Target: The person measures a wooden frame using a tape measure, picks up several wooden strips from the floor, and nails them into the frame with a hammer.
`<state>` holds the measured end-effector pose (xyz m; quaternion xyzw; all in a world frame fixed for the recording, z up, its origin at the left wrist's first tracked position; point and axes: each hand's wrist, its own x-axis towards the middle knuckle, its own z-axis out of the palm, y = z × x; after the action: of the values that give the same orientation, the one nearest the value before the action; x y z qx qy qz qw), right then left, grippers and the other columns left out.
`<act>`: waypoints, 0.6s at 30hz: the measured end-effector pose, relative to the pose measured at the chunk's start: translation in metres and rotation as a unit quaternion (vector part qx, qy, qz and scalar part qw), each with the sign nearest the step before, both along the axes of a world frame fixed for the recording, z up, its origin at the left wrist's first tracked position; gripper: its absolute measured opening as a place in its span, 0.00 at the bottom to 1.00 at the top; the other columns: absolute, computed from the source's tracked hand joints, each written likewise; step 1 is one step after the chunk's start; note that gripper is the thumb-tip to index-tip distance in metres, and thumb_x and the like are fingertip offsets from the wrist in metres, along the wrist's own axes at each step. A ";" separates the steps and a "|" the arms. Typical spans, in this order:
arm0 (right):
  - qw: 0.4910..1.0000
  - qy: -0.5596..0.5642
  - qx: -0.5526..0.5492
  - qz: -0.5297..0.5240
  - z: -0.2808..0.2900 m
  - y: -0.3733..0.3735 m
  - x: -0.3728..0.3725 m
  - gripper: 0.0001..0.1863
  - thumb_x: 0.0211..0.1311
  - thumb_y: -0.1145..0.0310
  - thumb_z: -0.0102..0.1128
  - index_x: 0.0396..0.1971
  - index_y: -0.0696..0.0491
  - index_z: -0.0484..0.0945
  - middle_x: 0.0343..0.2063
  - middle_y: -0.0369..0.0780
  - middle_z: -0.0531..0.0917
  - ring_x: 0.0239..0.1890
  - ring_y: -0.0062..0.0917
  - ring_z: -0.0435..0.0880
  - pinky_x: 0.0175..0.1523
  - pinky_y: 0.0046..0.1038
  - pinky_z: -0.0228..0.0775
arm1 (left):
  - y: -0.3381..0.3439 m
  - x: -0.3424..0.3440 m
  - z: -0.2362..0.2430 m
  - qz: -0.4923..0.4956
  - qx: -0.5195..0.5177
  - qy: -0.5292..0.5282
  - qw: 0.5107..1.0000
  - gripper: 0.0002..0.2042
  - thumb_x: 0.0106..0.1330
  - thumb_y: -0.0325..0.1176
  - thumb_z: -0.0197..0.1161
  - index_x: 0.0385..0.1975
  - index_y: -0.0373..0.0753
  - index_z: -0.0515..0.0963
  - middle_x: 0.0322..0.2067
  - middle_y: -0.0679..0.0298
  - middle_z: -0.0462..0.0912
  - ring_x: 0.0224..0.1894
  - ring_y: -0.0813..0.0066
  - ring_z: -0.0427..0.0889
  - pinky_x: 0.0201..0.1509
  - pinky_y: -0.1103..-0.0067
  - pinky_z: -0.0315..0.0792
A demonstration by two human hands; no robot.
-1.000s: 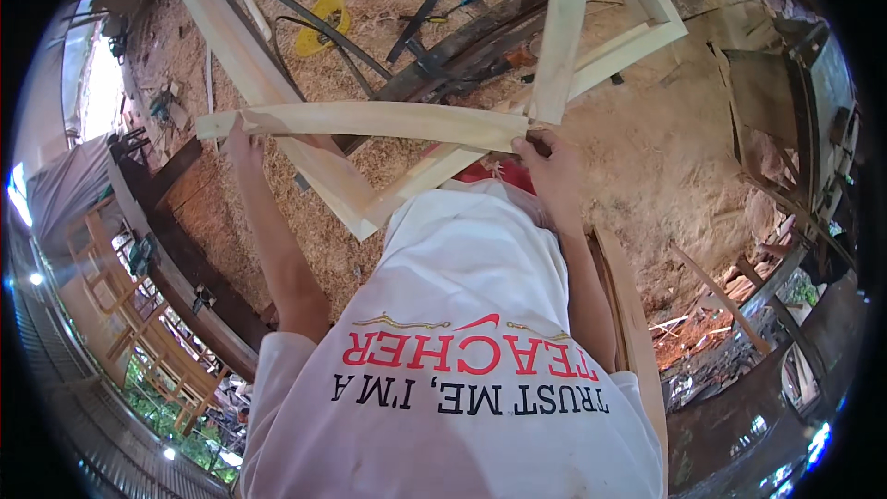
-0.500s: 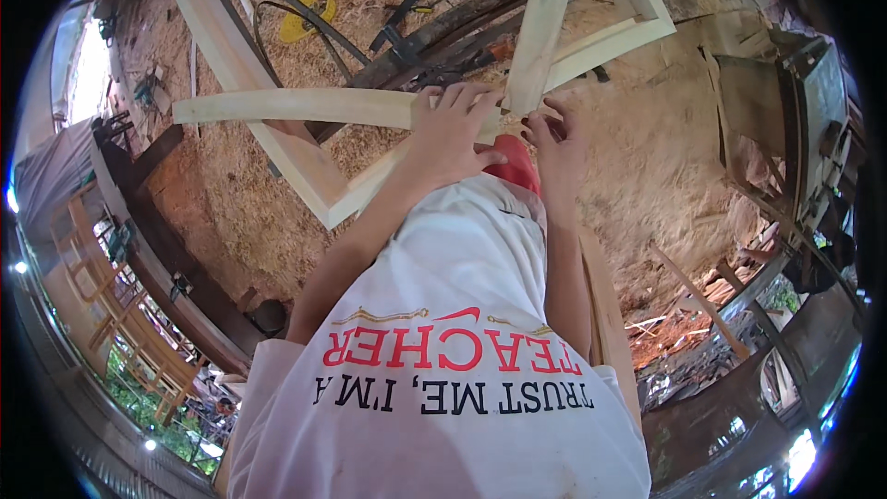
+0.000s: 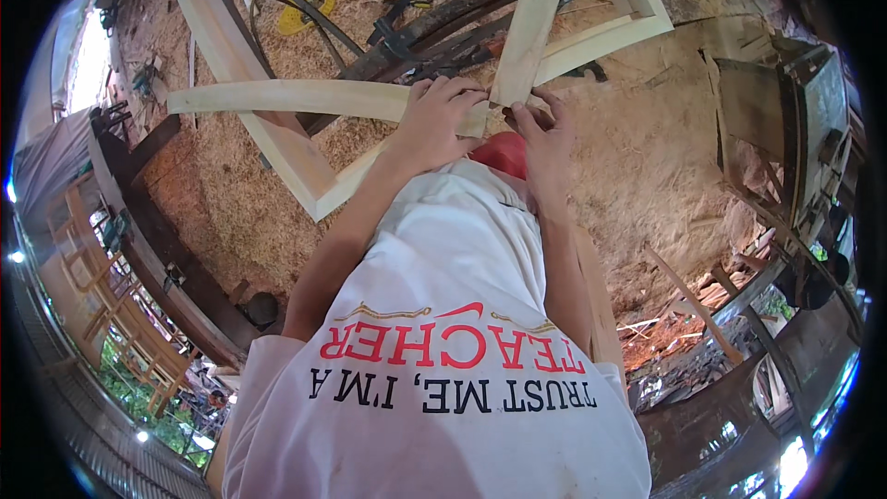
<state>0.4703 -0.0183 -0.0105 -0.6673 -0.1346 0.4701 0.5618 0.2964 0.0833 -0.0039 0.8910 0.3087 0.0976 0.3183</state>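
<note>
My left hand [image 3: 442, 120] is closed over the right end of a pale, slightly curved wooden slat [image 3: 286, 97], which crosses a pale timber frame [image 3: 300, 166] on the left. My right hand [image 3: 545, 134] is at the lower end of a second slat [image 3: 531, 28], thumb and fingers pinched together there. Something small and dark shows by those fingertips, too small to name. This second slat runs away from me over the right corner of the timber frame [image 3: 610, 42]. Just below both hands is red cloth [image 3: 504, 155].
Behind the slats lie a long dark beam [image 3: 443, 23] and a black angled metal bar [image 3: 416, 0]. A yellow plastic basket [image 3: 309, 5] sits on the sawdust-covered ground [image 3: 249, 231]. Wooden chair frames [image 3: 102, 300] stand at far left; a dark board [image 3: 753, 106] leans at right.
My right hand has come left and slightly up to the end of the second slat, its fingers closing there. My left hand, still on the curved slat, has shifted slightly left and up.
</note>
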 end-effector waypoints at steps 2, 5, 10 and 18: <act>1.000 -0.001 0.006 0.007 -0.002 0.001 0.001 0.23 0.70 0.76 0.64 0.62 0.64 0.71 0.45 0.51 0.86 0.46 0.30 0.89 0.54 0.30 0.84 | 0.002 0.000 0.000 -0.002 0.000 -0.004 1.000 0.34 0.44 0.42 0.81 0.56 0.42 0.80 0.58 0.65 0.79 0.60 0.64 0.74 0.66 0.63 0.62; 1.000 0.004 0.015 0.003 -0.005 0.002 0.001 0.23 0.69 0.76 0.64 0.61 0.64 0.72 0.46 0.52 0.86 0.46 0.31 0.89 0.53 0.30 0.85 | 0.004 0.000 0.000 -0.005 0.008 -0.003 1.000 0.34 0.44 0.42 0.81 0.56 0.42 0.80 0.57 0.65 0.79 0.59 0.63 0.74 0.66 0.64 0.63; 1.000 0.019 0.017 -0.011 -0.008 0.002 0.001 0.23 0.69 0.76 0.65 0.61 0.65 0.72 0.47 0.53 0.86 0.47 0.32 0.89 0.54 0.31 0.85 | 0.006 -0.001 0.000 -0.005 0.004 -0.002 1.000 0.34 0.44 0.40 0.81 0.56 0.42 0.80 0.57 0.65 0.79 0.58 0.61 0.74 0.66 0.64 0.65; 0.998 0.050 0.026 -0.026 -0.009 0.001 0.000 0.22 0.68 0.77 0.65 0.60 0.63 0.72 0.44 0.49 0.85 0.46 0.29 0.88 0.53 0.29 0.84 | 0.006 -0.001 -0.006 0.002 -0.045 -0.036 0.998 0.33 0.42 0.35 0.82 0.53 0.40 0.80 0.56 0.61 0.79 0.58 0.55 0.73 0.66 0.62 0.67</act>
<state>0.4698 -0.0170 -0.0198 -0.6314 -0.1008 0.4849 0.5966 0.2953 0.0892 -0.0096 0.8709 0.3030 0.1160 0.3691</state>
